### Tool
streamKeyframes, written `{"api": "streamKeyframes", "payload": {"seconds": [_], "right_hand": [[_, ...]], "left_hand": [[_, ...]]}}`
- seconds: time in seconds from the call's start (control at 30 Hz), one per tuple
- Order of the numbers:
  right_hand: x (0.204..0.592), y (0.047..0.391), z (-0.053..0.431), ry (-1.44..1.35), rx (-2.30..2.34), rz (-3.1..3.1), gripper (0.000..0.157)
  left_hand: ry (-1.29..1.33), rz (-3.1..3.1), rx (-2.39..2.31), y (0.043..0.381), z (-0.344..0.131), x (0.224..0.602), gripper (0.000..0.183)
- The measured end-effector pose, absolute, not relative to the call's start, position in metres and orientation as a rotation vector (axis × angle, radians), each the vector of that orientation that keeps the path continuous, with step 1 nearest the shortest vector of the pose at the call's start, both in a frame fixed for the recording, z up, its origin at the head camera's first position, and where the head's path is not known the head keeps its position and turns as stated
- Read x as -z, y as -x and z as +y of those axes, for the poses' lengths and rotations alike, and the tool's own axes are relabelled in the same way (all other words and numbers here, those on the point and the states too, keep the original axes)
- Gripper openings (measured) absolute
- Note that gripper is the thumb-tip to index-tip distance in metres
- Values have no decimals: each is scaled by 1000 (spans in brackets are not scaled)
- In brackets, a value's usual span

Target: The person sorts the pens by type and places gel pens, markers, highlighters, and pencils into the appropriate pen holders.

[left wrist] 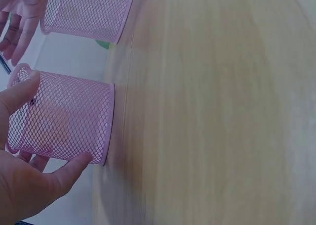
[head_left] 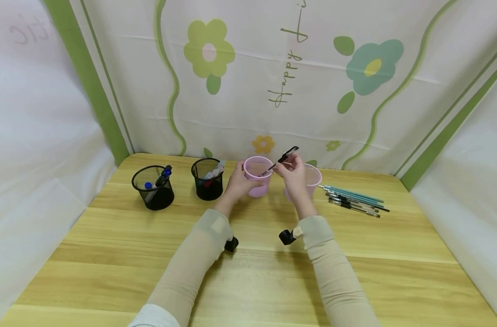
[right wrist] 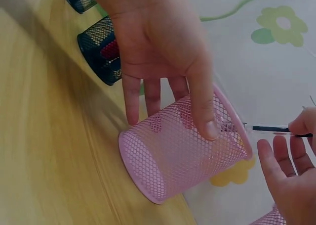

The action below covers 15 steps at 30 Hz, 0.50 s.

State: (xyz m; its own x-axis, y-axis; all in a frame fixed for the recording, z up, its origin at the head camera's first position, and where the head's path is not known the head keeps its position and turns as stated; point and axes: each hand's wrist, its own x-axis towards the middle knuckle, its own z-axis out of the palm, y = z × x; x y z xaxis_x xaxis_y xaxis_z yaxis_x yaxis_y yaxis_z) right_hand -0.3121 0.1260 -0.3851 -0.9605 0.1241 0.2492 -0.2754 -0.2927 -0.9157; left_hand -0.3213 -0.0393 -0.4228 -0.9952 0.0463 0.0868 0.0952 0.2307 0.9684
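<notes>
My left hand [head_left: 237,185] grips a pink mesh pen holder [head_left: 258,190] round its side. In the right wrist view its thumb lies along the mesh near the rim of the holder [right wrist: 182,151], with other fingers behind. My right hand [head_left: 295,178] pinches a gel pen with a black grip [head_left: 286,156]. The pen slants down to the left, and its tip end reaches inside the holder's mouth; in the right wrist view the clear barrel of the pen [right wrist: 270,129] crosses the rim. Just behind the right hand stands a second pink mesh holder [head_left: 314,176], partly hidden by it.
Two black mesh holders stand to the left: one [head_left: 158,200] with blue-capped markers, the other [head_left: 209,190] with pale-capped markers and something red. Several pens and teal pencils [head_left: 355,195] lie at the right on the wooden table [head_left: 248,281]. A printed cloth [head_left: 248,91] hangs behind.
</notes>
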Motion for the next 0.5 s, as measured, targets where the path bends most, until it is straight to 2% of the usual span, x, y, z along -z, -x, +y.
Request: {"api": "streamKeyframes", "payload": {"seconds": [0.2, 0.37, 0.5], "right_hand": [[389, 313, 127, -178, -2296, -1849, 19], [388, 312, 128, -197, -2220, -1984, 36], [385, 310, 130, -234, -2137, -2042, 37]], "left_hand": [[134, -2444, 1910, 321, -39, 423, 91], [119, -2454, 1909, 321, -39, 422, 91], [119, -2462, 1905, 320, -39, 421, 92]]}}
